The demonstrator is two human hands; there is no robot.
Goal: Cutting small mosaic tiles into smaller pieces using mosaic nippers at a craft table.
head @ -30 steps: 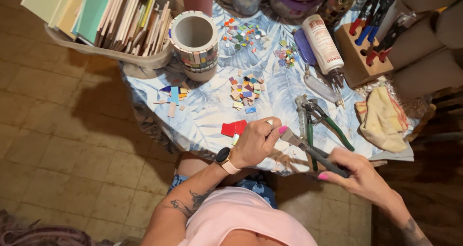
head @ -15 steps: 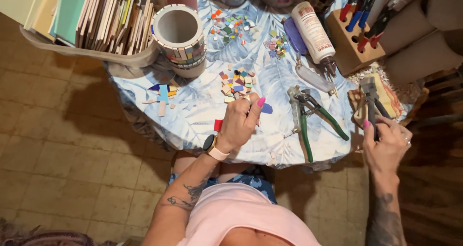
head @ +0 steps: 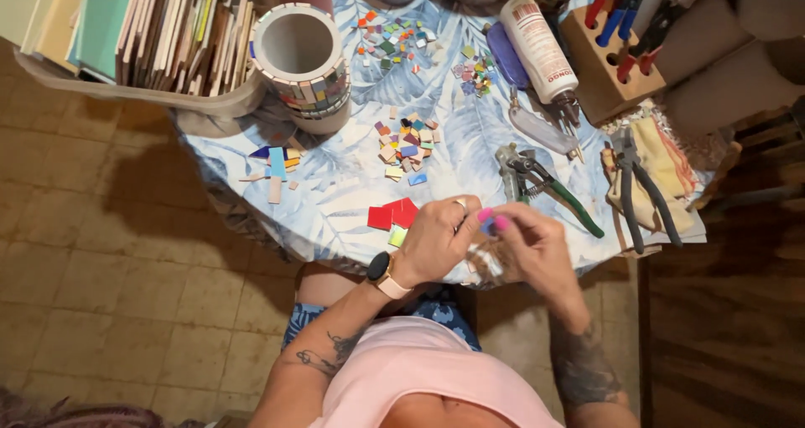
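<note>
- The left hand (head: 436, 239) and right hand (head: 532, 243) meet at the near edge of the round table with the blue leaf-print cloth (head: 335, 193), fingertips pinched together on a small bluish tile chip (head: 488, 225).
- Flat red tile squares (head: 392, 214) lie just left of the left hand.
- Green-handled tile nippers (head: 545, 185) rest just beyond the right hand.
</note>
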